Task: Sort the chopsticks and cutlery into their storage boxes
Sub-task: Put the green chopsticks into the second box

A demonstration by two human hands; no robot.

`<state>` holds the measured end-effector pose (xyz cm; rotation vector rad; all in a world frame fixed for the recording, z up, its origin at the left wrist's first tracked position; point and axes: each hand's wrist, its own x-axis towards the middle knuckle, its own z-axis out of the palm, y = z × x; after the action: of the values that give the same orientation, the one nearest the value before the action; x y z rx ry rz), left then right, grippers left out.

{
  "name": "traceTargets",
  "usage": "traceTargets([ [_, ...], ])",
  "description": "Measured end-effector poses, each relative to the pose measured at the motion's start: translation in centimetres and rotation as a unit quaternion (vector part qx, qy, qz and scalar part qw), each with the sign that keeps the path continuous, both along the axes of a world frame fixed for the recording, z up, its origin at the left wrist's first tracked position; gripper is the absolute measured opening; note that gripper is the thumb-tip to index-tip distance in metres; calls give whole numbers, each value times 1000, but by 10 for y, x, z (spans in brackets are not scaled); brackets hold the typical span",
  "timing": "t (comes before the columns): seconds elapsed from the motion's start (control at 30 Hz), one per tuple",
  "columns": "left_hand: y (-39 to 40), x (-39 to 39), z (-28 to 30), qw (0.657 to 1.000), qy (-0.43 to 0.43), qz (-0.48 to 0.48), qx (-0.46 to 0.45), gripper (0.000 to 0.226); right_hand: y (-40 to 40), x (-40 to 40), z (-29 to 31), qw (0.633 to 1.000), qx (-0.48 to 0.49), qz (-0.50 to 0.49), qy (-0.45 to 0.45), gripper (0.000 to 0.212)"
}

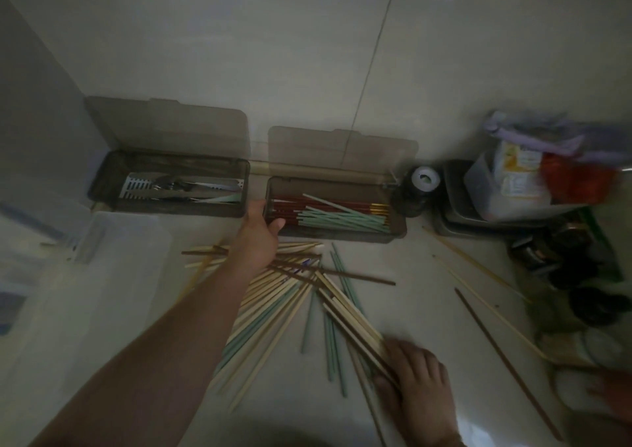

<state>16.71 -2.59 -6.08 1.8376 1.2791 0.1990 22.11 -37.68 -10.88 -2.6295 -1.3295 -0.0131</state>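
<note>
My left hand (261, 229) reaches to the near-left corner of the chopstick box (337, 212), fingers loose, thumb on its rim, holding nothing I can see. My right hand (415, 376) lies flat on the loose chopsticks (290, 296) across the floor (427, 296). Gather matching sticks, ends aligned. The cutlery box (171, 185) sits left.

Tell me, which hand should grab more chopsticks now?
The right hand: it already rests on the scattered pale wooden and green chopsticks. The left hand is away at the brown plastic chopstick box.

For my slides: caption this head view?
Left hand at smoky plastic chopstick box; right hand on scattered floor chopsticks.
</note>
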Motion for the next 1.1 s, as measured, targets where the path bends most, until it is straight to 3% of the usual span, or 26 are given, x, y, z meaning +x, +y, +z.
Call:
traceTargets([
  [0.17, -1, 1, 3, 1000, 1, 3, -7, 40, -6, 33, 2, 1000, -19, 20, -11, 53],
  [0.6, 0, 2, 3, 1000, 5, -2, -6, 40, 38, 79, 17, 984, -1, -177, 30, 45],
  [0.7, 0, 2, 3, 1000, 0, -2, -11, 40, 38, 73, 21, 984, 40, -171, 19, 41],
  [0.8, 0, 1, 4, 1000, 3, -7, -8, 40, 35, 55, 22, 989, 95, -109, -15, 24],
  [1.1, 0, 1, 4, 1000, -4, 1, -16, 39, 65, 20, 33, 984, -101, -139, 39, 39],
])
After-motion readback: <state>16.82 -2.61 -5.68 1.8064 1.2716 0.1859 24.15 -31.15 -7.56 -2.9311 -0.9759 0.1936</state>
